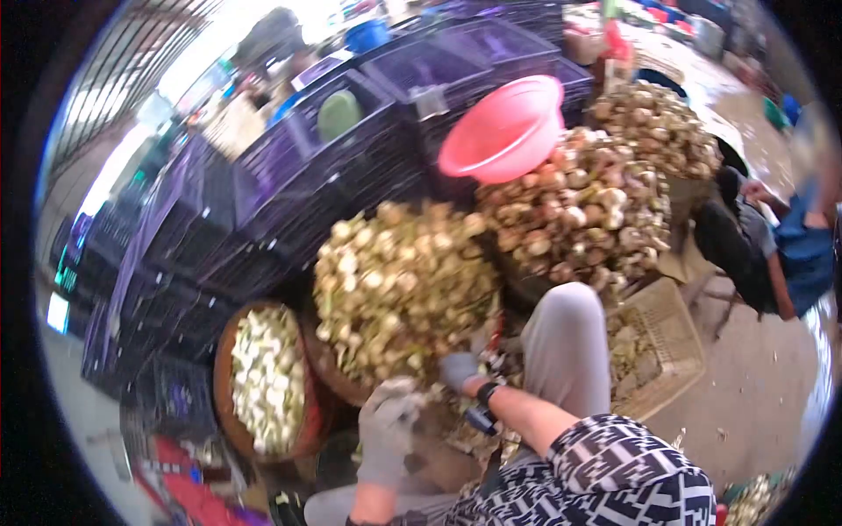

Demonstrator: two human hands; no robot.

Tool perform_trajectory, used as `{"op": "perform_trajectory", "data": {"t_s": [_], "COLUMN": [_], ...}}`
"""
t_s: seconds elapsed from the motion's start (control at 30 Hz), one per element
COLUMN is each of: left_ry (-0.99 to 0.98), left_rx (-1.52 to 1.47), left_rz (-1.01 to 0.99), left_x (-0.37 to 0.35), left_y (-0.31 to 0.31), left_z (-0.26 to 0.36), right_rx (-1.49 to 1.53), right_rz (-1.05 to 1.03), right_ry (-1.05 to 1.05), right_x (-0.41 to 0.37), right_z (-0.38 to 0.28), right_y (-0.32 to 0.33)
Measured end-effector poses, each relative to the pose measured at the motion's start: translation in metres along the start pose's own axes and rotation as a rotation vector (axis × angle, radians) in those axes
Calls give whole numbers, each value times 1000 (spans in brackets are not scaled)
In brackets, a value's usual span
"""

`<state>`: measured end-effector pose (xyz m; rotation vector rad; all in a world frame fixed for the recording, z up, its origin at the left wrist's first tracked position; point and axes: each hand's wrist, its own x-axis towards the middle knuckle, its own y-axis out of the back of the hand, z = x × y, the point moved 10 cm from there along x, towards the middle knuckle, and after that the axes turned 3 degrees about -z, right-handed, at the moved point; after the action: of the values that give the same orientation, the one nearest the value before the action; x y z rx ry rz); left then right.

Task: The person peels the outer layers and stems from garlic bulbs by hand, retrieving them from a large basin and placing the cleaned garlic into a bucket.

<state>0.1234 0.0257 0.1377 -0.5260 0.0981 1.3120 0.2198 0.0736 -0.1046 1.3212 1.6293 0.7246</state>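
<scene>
My left hand (388,438), in a pale glove, is beside the lower edge of the middle heap of bulbs (403,280). Its fingers are curled; blur hides what they hold. My right hand (458,372), in a grey glove, is close by on the right, near the same heap. Its fingers are closed too, and whatever is in them cannot be made out. A dark watch is on the right wrist. To the left, a round brown tub (224,386) holds white peeled bulbs (267,373).
Dark purple crates (351,175) line the far side. A pink basin (509,131) rests by reddish bulbs (579,206), with more bulbs (662,131) behind. A yellowish crate (675,337) with scraps is beside my knee (568,329). Another person (802,250) sits at right.
</scene>
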Motion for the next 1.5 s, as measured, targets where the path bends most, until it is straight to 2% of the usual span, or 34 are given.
{"op": "perform_trajectory", "data": {"t_s": [0.07, 0.17, 0.23, 0.27, 0.3, 0.33, 0.37, 0.4, 0.47, 0.77, 0.87, 1.0, 1.03, 1.07, 1.13, 1.17, 1.2, 1.37, 1.5], "left_ry": [5, 20, 57, 65, 65, 48, 71, 102, 120, 137, 155, 175, 215, 251, 215, 276, 253, 283, 282], "left_rx": [-46, -67, 10, 33, -3, 140, 97, 53, 26, 21, 56, -49, 58, 162, 182, 111, 79, 58, -1], "left_rz": [-10, -16, -20, -8, -12, -36, -3, 21, 6, 28, 11, 64, 39, 7, -104, -84, -125, -192, -208], "left_x": [-4, -3, -6, -7, -6, -6, -7, -9, -9, -21, -22, -23, -25, -24, -19, -18, -16, -10, -10], "left_y": [2, 18, 24, 31, 34, 34, 34, 33, 39, 41, 45, 44, 40, 40, 36, 37, 33, 26, 25], "left_z": [-6, -20, -27, -31, -35, -33, -32, -33, -41, -44, -48, -53, -52, -52, -60, -67, -67, -65, -57], "right_rx": [44, 54, 32, 0, 53, 45, 52, -30, 20, -50, -107, -26, 40, 56, 130, 118, 100, 43, 50], "right_rz": [-60, -58, -55, -127, -76, -53, -37, -143, -183, -218, -140, -102, -52, -94, -69, -49, -96, -112, 2], "right_ry": [-65, -40, 3, 33, 50, 30, -19, 5, -34, 25, -12, 91, 118, 108, 56, 77, -22, 18, 47], "right_x": [-5, -7, -13, -7, -11, -6, -14, -17, -17, -10, -6, 3, -2, -3, -20, -21, -24, -38, -25], "right_z": [1, 0, -7, -9, -10, -8, -8, -14, -8, -5, 0, 0, -3, -1, -5, -7, -2, -16, -12], "right_y": [9, 10, 22, 7, 17, 10, 24, 26, 21, -2, -3, -26, -13, -15, 14, 15, 19, 33, 16]}}
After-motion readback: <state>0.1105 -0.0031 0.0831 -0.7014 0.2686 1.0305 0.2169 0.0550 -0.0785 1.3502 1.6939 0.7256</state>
